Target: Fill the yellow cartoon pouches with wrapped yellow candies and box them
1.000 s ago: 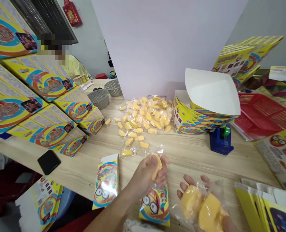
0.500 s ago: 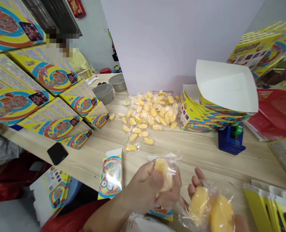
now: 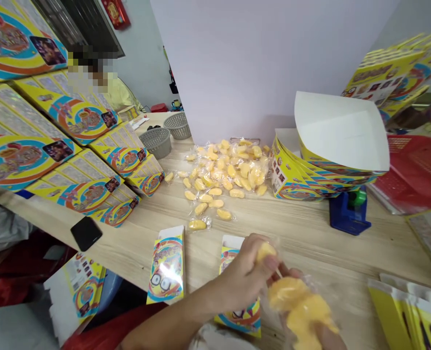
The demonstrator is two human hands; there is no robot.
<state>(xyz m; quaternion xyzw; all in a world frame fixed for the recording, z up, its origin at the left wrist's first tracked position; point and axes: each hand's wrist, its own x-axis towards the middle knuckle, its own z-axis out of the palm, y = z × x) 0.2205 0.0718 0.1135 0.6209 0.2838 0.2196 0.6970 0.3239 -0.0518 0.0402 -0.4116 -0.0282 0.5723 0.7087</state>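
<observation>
My left hand (image 3: 247,272) is closed on a yellow oval piece in clear wrap (image 3: 265,252), pinched between thumb and fingers. Just to its right, my right hand (image 3: 330,338) holds wrapped yellow pieces (image 3: 306,311), larger-looking and side by side; their exact number is hard to tell. The fingertips of both hands are close together. Under my left forearm lies a colourful yellow box (image 3: 242,318), partly covered. Another such box (image 3: 167,262), with a cartoon face and a raised white flap, lies to the left.
A heap of wrapped yellow pieces (image 3: 230,170) spreads across the table's middle. Stacked boxes (image 3: 65,146) stand left, near a black phone (image 3: 86,233). Nested cartons (image 3: 310,180), a blue tape dispenser (image 3: 349,214) and flat boxes (image 3: 408,311) are right. Grey baskets (image 3: 157,141) and a person are behind.
My left hand has moved right and slightly up, its piece now beside my right hand. My right hand has shifted left and tilted its pieces. More of the box beneath shows.
</observation>
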